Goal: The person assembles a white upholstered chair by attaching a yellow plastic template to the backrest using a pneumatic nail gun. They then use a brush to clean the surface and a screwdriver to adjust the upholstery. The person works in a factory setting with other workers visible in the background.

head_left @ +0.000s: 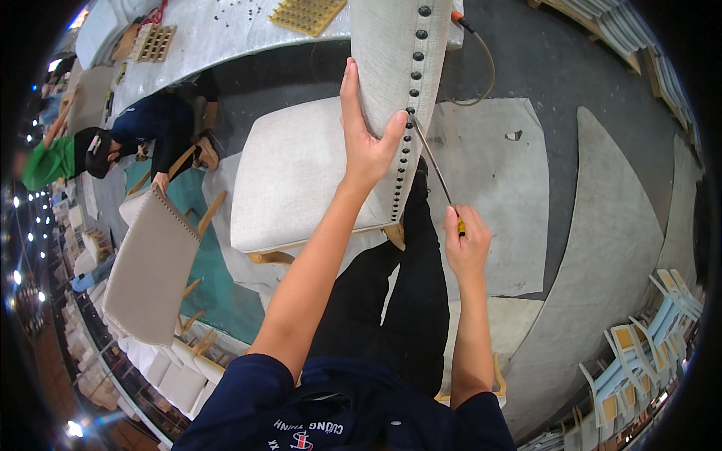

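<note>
An upholstered chair in pale grey fabric stands before me, its seat (289,169) to the left of its tall backrest (387,45). Dark round nail heads (416,75) run in a row down the backrest's side edge. My left hand (367,143) lies against the backrest, fingers stretched along the fabric and thumb close to the nail row. In my right hand (468,244) is a screwdriver with a yellow and black handle (461,225). Its thin metal shaft (432,158) slants up to the nail row, the tip at a nail near my left thumb.
A plastic-covered table (226,45) holds a yellow perforated tray (307,15) and loose nails. At left, a person in dark clothing (154,128) bends by another studded chair (150,263), near someone in green (53,165). Grey sheets (496,188) cover the floor; stacked chair frames (632,353) stand right.
</note>
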The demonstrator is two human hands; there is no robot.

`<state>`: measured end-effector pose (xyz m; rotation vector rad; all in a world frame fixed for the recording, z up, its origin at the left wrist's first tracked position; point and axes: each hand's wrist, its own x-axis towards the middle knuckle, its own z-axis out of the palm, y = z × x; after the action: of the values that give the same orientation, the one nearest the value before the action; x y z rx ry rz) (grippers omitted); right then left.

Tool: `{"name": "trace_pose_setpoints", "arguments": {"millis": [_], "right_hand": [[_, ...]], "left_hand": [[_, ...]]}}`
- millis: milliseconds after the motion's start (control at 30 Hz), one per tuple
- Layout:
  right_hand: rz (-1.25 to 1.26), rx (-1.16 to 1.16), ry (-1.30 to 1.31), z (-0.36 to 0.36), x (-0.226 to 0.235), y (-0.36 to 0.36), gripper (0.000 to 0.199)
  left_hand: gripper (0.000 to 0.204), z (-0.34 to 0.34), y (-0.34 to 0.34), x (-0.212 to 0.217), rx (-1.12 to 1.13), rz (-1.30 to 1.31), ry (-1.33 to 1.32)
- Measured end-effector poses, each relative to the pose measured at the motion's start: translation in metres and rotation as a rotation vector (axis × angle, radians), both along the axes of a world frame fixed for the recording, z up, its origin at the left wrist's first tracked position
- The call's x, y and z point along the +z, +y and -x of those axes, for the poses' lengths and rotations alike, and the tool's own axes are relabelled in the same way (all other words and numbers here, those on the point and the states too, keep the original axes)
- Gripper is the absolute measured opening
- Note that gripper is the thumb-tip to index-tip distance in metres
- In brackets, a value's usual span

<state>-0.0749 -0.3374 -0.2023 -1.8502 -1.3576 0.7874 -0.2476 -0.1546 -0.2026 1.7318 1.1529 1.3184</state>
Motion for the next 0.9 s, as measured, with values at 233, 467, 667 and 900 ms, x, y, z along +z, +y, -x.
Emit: {"name": "trace_pose_setpoints", "arguments": {"millis": [233,467,667,900], "right_hand": [[-0.042,-0.013,0.005,-0.001,-0.007,0.003,0.017],[-0.092,-0.071,-0.172,0.005,-0.004,-0.001,0.014],[-0.030,-0.098,-0.099,0.010,-0.006,-0.003,0.014],[0.010,-0.094,-0.106,0.015,-0.005,-0.001,0.018]], "left_hand": [[0.103,-0.004,0.002,-0.004,0.020,0.014,-0.042],[0.102,0.001,0.001,-0.010,-0.017,0.045,-0.021],[0.105,0.003,0.001,-0.017,0.017,0.018,0.020],[0.113,0.002,0.005,-0.014,0.043,0.063,-0.035]]}}
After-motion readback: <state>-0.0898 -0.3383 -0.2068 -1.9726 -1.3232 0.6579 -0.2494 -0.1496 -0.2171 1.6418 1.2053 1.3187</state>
